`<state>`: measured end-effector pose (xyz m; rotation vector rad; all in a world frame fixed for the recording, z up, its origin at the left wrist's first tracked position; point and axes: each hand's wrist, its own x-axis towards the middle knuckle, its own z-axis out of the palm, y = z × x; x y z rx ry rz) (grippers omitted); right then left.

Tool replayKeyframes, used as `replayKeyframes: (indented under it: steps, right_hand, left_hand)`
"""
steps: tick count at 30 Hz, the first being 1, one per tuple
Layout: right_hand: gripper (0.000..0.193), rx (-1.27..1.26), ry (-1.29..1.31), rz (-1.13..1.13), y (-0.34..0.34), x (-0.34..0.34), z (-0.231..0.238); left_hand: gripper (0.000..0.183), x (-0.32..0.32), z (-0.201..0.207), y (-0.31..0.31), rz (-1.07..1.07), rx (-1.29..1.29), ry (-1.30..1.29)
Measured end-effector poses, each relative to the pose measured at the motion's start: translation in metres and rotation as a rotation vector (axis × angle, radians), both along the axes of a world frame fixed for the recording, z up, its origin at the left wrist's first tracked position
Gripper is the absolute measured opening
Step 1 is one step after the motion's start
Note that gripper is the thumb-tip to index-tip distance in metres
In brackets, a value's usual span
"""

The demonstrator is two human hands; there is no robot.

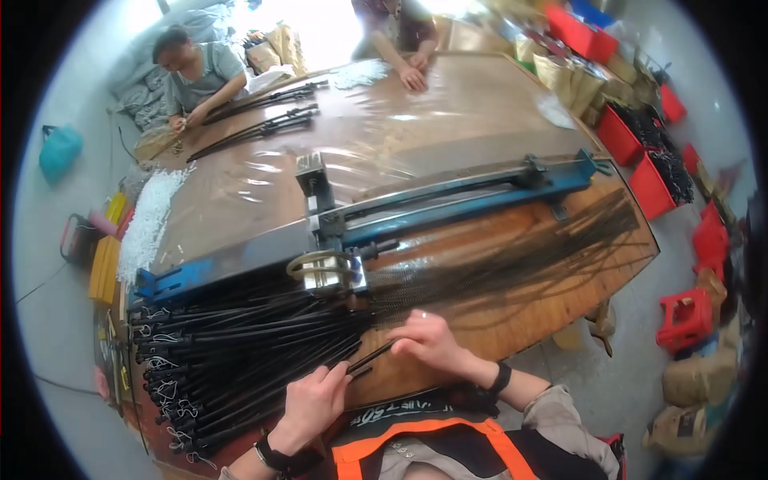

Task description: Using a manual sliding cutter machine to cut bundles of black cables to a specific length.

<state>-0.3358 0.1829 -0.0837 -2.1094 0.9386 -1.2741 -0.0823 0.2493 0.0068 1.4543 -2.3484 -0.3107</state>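
A thin black rod runs between my two hands near the table's front edge. My left hand is closed around its lower left part. The fingers of my right hand are closed at its upper right end. Close by on the left lies a large pile of black rods, many with loops of pale string or wire at their left ends. Thin dark strands fan out to the right over the wooden table. Just beyond my hands stands a metal clamp block with a round ring on top.
A long blue rail crosses the table. Past it are two bundles of black rods, white pieces, and two people at the far edge. Red bins and a red stool stand on the right, yellow boxes on the left.
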Motion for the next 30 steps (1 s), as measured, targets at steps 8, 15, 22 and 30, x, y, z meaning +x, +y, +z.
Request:
replayKeyframes:
  steps: [8,15,22,30]
  right_hand:
    - [0.033,-0.574,0.301,-0.081,0.004,-0.032,0.029]
    - [0.051,-0.37,0.467,0.065,0.007,-0.045,0.005]
    - [0.062,-0.196,0.211,-0.515,-0.048,-0.117,0.0]
    - [0.046,-0.174,0.271,-0.619,-0.059,-0.196,0.029]
  left_hand:
    - [0.013,-0.003,0.034,-0.017,-0.152,0.097,-0.103]
    - [0.011,-0.031,0.038,-0.061,-0.376,0.254,-0.233]
    - [0.033,-0.044,0.078,-0.129,-0.401,-0.22,-0.313]
    - [0.044,-0.103,0.083,-0.187,-0.549,-0.163,-0.31]
